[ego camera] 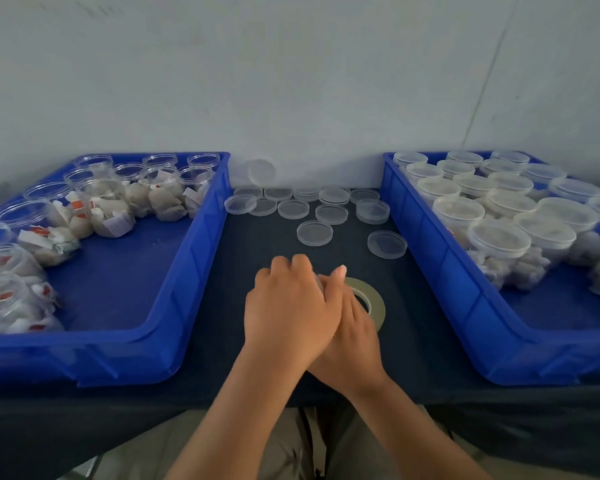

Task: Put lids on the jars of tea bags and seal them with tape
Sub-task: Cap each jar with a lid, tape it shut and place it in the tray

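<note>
With our left hand (pixel 284 306) overlapping our right hand (pixel 352 336) over the flat olive tape ring (pixel 376 301) at six o'clock, we cannot tell either grip, and peeling unseen could tangle the tape.

Open jars (pixel 101 202) in left bin (pixel 201 271), loose lids (pixel 293 209) middle, lidded jars (pixel 499 239) right

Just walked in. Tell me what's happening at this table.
A person is working through jars of tea bags. Their left hand lies across their right hand, both over a greenish roll of tape on the dark-covered table; what they grip is hidden. The blue plastic bin on the left holds open clear jars. The blue plastic bin on the right holds lidded clear jars. Loose clear round lids lie between the bins.
</note>
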